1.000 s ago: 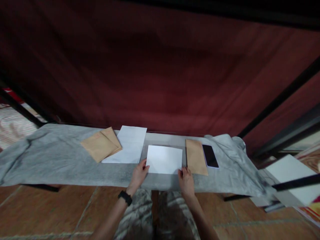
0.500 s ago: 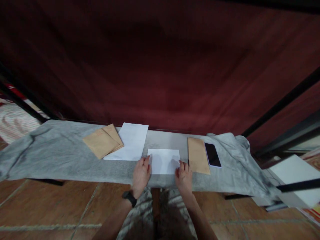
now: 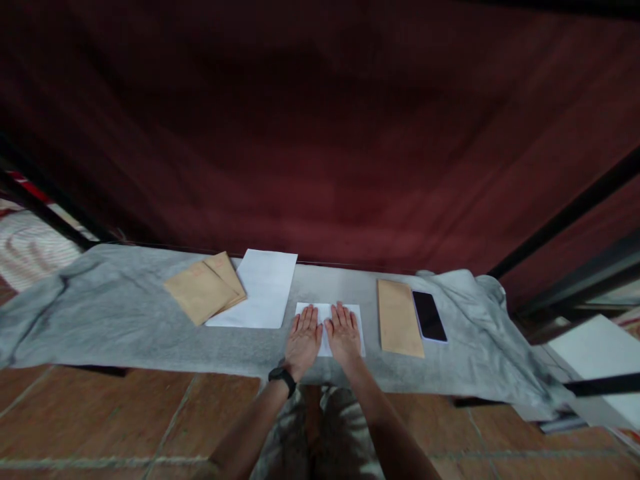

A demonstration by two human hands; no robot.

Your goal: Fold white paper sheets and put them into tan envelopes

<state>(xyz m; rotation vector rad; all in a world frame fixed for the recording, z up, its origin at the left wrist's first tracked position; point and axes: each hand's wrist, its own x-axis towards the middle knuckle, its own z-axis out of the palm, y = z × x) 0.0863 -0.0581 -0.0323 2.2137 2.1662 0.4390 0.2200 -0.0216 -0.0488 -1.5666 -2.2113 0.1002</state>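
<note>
A small white sheet of paper [image 3: 325, 345] lies on the grey cloth in front of me, partly covered by both hands. My left hand [image 3: 303, 340] rests flat on its left half, fingers stretched out and pointing away from me. On the right half lies my right hand [image 3: 344, 333], also flat and open. A brown envelope [image 3: 400, 319] is to the right of the paper. Farther left, a larger white sheet [image 3: 265, 290] lies partly under several brown envelopes [image 3: 200, 291].
A dark-screened phone [image 3: 429, 317] lies beside the right envelope. Grey cloth [image 3: 150, 340] covers the narrow table, with folds at both ends. Behind it hangs a dark red curtain [image 3: 320, 153]. A white panel [image 3: 600, 360] stands at the lower right.
Both hands have moved from the paper's side edges inward onto its surface, and their fingers are now stretched flat. The view has shifted slightly.
</note>
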